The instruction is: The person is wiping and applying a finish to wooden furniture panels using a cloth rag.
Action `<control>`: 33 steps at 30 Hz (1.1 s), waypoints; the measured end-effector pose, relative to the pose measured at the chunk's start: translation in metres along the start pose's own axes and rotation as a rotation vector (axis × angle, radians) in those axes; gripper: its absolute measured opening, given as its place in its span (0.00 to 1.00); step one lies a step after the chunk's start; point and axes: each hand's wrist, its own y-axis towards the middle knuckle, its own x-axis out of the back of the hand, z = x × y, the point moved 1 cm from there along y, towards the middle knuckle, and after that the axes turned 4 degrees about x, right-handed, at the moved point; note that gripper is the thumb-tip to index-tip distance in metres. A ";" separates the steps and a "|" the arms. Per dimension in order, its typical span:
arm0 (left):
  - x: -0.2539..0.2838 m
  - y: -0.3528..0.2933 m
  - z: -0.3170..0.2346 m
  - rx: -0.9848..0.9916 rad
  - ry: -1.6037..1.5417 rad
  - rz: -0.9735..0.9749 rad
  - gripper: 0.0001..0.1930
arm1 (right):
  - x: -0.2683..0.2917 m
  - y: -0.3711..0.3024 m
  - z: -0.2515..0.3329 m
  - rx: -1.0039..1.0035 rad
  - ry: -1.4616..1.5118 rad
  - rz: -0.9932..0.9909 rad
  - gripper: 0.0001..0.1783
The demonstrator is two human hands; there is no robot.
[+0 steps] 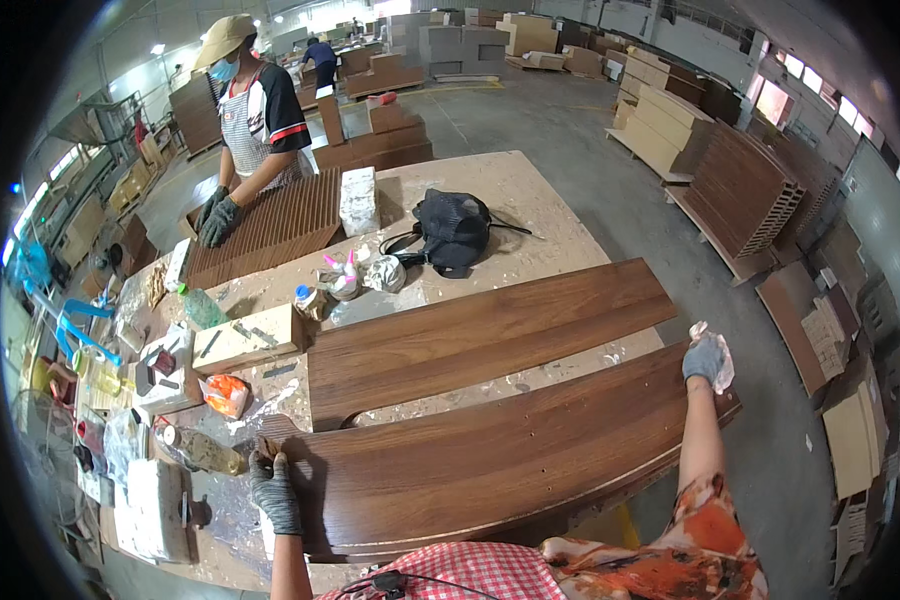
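A long dark brown wood panel [510, 450] lies across the near side of the table, with small holes in its face. My left hand [275, 492], in a grey glove, is at its left end. The fingers are closed beside a small brown piece at the corner; what they grip is unclear. My right hand [705, 358], also gloved, is over the panel's far right end, closed on a crumpled whitish cloth [724, 366]. Behind this panel lies a second brown panel [490, 335] with a curved cutout, apart from both hands.
Bottles [198, 448], a pale wooden block [255, 338] and an orange packet [226, 395] crowd the table's left. A black cap [452, 230] lies further back. Across the table, a person in gloves [216, 215] handles stacked brown strips [270, 225]. Stacked boards [740, 190] stand at right.
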 end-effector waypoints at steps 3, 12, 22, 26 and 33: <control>-0.010 0.004 0.010 -0.013 -0.065 0.013 0.17 | -0.011 -0.044 0.013 0.092 1.148 -0.088 0.09; 0.001 0.017 0.023 -0.081 0.108 -0.019 0.18 | 0.271 -0.199 0.314 0.608 1.099 0.392 0.13; 0.017 0.017 0.020 -0.041 0.023 -0.012 0.19 | 0.209 -0.114 0.149 0.175 1.130 0.418 0.09; -0.004 0.013 0.011 -0.045 0.032 0.076 0.20 | 0.104 -0.068 -0.057 -0.040 0.696 0.190 0.14; 0.001 0.013 0.004 -0.045 0.041 0.031 0.18 | 0.141 -0.122 0.016 -0.015 0.459 0.097 0.16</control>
